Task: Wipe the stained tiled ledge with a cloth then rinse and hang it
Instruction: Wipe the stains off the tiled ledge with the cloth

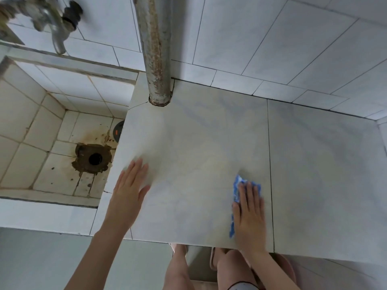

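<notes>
Fingers (249, 191) of right hand (249, 214) flat, pressing cloth (237, 185) onto ledge (199, 153).

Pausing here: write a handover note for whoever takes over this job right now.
Left hand: flat on the ledge near its left edge, holding nothing.
Right hand: straight fingers press the blue cloth onto the ledge near its front.
Done: wiping begun; yellowish staining shows mid-ledge.
Left: finish wiping, rinse cloth under the tap at the basin, hang it.
</notes>
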{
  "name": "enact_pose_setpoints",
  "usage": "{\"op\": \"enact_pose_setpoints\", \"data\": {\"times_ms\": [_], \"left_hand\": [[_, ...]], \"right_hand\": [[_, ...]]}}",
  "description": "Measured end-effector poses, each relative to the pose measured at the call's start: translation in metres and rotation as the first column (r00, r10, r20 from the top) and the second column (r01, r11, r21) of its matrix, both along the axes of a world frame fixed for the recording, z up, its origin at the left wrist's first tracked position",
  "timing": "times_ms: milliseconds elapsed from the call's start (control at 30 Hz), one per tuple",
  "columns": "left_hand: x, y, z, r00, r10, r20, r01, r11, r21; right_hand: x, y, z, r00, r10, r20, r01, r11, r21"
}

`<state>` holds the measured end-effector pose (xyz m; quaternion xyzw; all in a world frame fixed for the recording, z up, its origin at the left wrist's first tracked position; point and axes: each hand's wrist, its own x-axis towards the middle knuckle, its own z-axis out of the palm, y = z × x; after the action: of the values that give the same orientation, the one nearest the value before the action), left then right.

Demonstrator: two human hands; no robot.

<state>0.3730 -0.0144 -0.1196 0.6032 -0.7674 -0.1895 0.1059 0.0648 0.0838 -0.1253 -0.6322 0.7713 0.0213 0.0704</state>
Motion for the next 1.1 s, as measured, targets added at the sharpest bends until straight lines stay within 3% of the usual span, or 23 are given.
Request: {"op": "enact_pose_setpoints", "data": {"times_ms": [67, 133, 333, 533, 767, 933, 1000, 1100], "left_hand": [[0.002, 0.008, 0.003, 1.0, 0.003, 0.019, -0.003, 1.0, 0.001], [0.004, 0.017, 0.005, 0.999, 0.015, 0.031, -0.015, 1.0, 0.002], [0.007, 0.023, 0.007, 0.999, 0.016, 0.034, -0.017, 1.0, 0.024], [0.007, 0.022, 0.009, 0.999, 0.032, 0.017, -0.033, 0.999, 0.019], [0.006, 0.024, 0.008, 0.999, 0.042, -0.001, -0.042, 0.999, 0.018], [0.006, 0.024, 0.007, 0.999, 0.048, -0.008, -0.048, 0.999, 0.023], [0.006, 0.024, 0.007, 0.999, 0.047, -0.009, -0.047, 0.999, 0.027], [0.006, 0.024, 0.007, 0.999, 0.038, -0.003, -0.038, 0.999, 0.027]], "right_hand": [[0.012, 0.016, -0.001, 0.993, -0.121, 0.003, 0.121, 0.992, 0.021], [0.037, 0.025, -0.004, 0.989, -0.139, 0.042, 0.138, 0.99, 0.028], [0.146, 0.021, 0.001, 0.95, 0.147, 0.276, -0.156, 0.988, 0.013], [0.139, -0.001, 0.003, 0.925, 0.302, 0.232, -0.306, 0.952, -0.02], [0.003, -0.052, -0.013, 0.998, 0.064, -0.022, -0.064, 0.997, -0.04], [0.002, -0.104, -0.01, 0.948, -0.293, 0.122, 0.3, 0.953, -0.045], [0.029, -0.105, -0.009, 0.971, -0.212, 0.114, 0.221, 0.972, -0.081], [0.075, -0.08, -0.01, 0.988, 0.077, 0.131, -0.063, 0.992, -0.113]]}}
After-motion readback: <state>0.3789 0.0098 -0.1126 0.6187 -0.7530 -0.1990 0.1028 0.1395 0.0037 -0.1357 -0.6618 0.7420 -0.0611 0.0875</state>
